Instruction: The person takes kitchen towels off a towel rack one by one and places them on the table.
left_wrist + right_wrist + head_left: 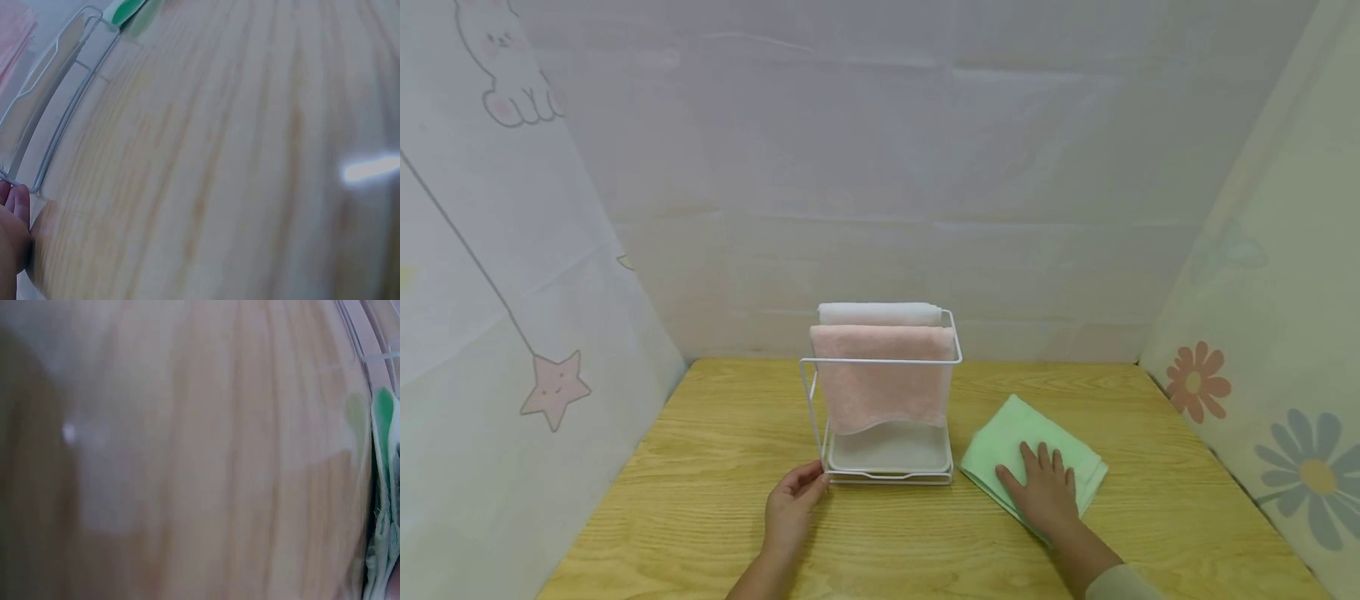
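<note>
A white wire towel rack stands on the table. A pink towel hangs over one of its bars, with a white towel behind it. My left hand pinches the rack's front left corner between thumb and fingers; in the left wrist view some fingers show at that corner. To the right of the rack lies a folded light green towel, turned at an angle. My right hand rests on it with the fingers spread. In the right wrist view the green towel's folded edge shows at the right border.
A white tray sits in the rack's base. The wood-grain table reaches back to a pale cloth backdrop. Printed cloth walls stand on both sides, with a star on the left and flowers on the right.
</note>
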`<state>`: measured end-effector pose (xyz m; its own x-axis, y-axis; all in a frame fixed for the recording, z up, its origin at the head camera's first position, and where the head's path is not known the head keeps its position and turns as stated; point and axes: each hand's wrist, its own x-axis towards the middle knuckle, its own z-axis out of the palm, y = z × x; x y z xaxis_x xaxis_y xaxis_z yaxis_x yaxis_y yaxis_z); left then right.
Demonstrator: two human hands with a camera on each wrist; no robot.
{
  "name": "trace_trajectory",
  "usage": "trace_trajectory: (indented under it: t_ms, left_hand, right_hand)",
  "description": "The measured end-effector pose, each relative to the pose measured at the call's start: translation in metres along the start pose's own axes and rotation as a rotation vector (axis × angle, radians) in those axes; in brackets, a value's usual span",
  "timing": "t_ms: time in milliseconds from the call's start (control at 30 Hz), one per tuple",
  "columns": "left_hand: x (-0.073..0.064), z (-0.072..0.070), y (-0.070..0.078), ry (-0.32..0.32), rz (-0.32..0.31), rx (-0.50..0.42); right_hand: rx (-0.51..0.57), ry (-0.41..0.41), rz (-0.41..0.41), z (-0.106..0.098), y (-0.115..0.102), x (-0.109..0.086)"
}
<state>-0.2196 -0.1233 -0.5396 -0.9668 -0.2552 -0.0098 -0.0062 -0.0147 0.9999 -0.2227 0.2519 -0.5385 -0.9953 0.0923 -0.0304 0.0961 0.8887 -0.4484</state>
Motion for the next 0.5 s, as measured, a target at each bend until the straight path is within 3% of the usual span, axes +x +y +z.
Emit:
trace_trajectory:
  t_ms: [167, 500]
  left_hand:
    - [0.001, 0.0, 0.0, 0.006, -0.007, 0.004]
    - [0.002, -0.001, -0.002, -0.005, -0.026, -0.009]
  right_hand:
    - [-0.016, -0.019, -0.07, -0.008, 0.01, 0.002]
    - [-0.111, 0.025, -0.218, -0.017, 0.039, 0.009]
